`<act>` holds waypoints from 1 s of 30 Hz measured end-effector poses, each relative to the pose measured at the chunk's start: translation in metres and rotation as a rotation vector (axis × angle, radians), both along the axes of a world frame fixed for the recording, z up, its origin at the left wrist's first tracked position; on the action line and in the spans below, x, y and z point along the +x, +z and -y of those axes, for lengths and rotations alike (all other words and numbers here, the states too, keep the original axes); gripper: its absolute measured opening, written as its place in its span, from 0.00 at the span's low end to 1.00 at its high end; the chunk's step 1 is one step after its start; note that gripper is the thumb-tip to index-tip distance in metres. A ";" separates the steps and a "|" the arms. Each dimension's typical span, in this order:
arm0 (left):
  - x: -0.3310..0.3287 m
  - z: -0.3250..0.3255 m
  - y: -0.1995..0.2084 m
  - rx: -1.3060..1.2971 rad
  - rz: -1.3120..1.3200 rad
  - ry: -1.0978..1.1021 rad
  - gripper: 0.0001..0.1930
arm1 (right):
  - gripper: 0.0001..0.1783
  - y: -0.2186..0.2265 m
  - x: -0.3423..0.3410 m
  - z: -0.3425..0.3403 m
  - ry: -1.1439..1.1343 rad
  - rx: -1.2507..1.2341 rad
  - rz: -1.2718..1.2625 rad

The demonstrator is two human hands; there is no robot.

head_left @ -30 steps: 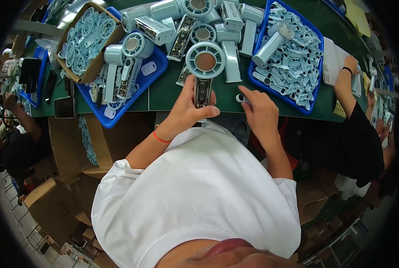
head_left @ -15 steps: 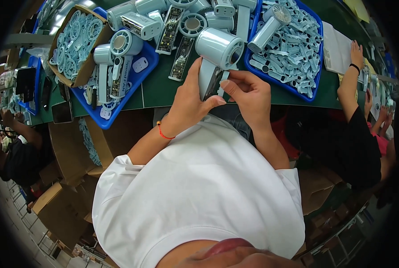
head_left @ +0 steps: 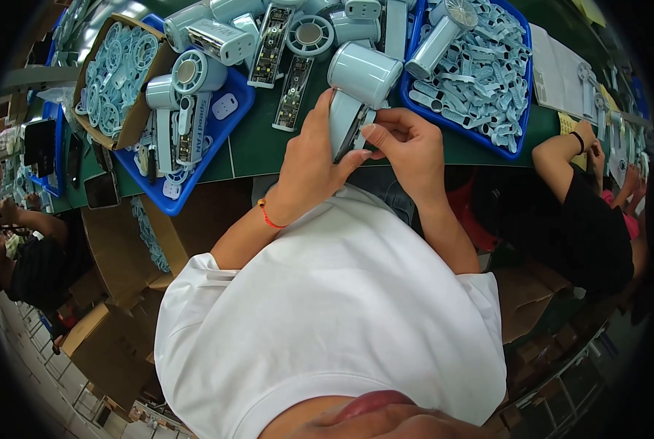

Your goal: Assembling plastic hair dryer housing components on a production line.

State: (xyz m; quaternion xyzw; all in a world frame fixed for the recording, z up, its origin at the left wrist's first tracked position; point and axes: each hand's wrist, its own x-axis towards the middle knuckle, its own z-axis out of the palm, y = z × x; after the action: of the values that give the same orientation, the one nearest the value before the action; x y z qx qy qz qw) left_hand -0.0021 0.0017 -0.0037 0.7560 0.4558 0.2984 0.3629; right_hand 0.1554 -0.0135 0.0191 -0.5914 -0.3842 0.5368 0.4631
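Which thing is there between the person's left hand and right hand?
In the head view, a light-blue fan: its handle lies between the left hand and the right hand.

Left hand [head_left: 307, 164] grips; right hand [head_left: 416, 155] pinches.

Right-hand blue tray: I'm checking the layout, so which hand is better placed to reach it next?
Right, likely: the right hand is nearer that blue tray, while the left hand grips the fan handle.

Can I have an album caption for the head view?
Left hand holds a blue handheld fan, right hand at its handle.
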 end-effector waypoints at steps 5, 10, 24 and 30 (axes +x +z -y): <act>0.001 0.003 0.001 0.009 0.011 0.036 0.41 | 0.13 0.005 0.004 -0.004 0.067 -0.011 0.067; 0.003 0.003 0.002 0.067 -0.019 0.059 0.39 | 0.12 0.005 0.003 -0.007 0.086 -0.053 0.095; 0.001 0.002 -0.003 0.032 -0.021 0.060 0.37 | 0.14 -0.004 -0.006 -0.002 0.012 -0.031 0.079; 0.003 0.005 0.000 -0.027 0.022 0.081 0.35 | 0.12 -0.003 -0.007 -0.001 -0.015 -0.024 0.076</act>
State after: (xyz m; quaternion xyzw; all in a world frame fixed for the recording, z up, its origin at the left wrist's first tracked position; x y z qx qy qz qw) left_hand 0.0004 -0.0037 -0.0042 0.7285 0.4860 0.3150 0.3659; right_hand 0.1484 -0.0122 0.0161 -0.6200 -0.3905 0.5149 0.4450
